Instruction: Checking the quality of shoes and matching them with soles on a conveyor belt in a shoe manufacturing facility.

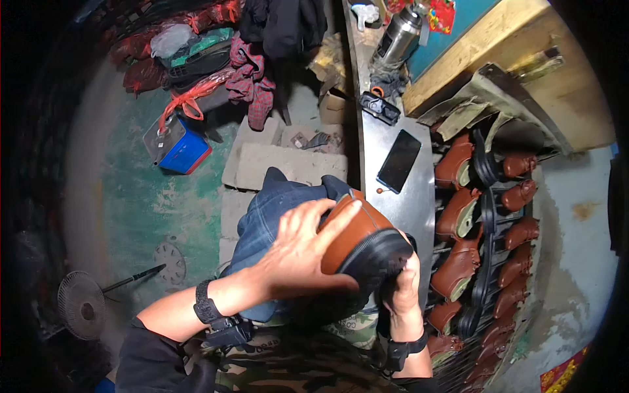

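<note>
The left hand (298,245) lay spread over the brown leather upper of a boot (357,239), fingers reaching across its top, while the right hand (403,288) closed on the black rubber sole edge from underneath. The boot sat between both hands, above the person's lap. To work it well, a firm hold with the upper hand steadying the leather while the lower hand presses the sole rim evenly would seem best, so that the sole does not shift. Just right of the grip, a rack (488,262) carried roughly fourteen similar brown boots in two columns; the lower ones blurred together. One black phone (398,160) lay beyond the grip on the metal bench (409,209), with one steel flask (398,36) farther off.
</note>
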The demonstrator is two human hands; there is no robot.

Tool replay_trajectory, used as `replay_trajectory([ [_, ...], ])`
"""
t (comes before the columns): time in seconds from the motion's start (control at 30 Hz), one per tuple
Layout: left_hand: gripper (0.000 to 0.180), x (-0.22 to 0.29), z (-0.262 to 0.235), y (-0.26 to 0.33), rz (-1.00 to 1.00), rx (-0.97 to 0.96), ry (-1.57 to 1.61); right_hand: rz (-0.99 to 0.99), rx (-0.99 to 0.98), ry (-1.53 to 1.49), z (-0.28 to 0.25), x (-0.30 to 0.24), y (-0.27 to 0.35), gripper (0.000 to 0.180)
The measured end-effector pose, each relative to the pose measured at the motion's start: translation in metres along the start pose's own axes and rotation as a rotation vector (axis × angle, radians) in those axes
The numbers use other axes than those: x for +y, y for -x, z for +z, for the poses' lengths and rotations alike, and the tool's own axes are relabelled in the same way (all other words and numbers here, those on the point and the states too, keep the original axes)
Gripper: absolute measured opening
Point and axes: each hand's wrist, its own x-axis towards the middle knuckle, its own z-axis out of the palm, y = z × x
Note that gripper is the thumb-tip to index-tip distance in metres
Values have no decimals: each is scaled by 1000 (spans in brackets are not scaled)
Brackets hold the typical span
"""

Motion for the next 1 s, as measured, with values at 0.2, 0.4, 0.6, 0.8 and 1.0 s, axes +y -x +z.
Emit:
replay_trajectory([
  [0.2,128,51,-47,24,479,255,424,-396,2,218,53,-103,27,37],
  [0.4,97,43,-29,87,170,520,1567,-783,-636,718,85,-103,40,38],
  [0.6,64,-28,6,133,-152,458,23,-123,-802,210,39,-19,78,18],
  [0.8,96,39,11,26,15,-207,-332,207,-603,197,22,8,92,25],
  [1.0,78,12,0,-6,-164,-73,297,526,-208,-384,-3,26,107,48],
])
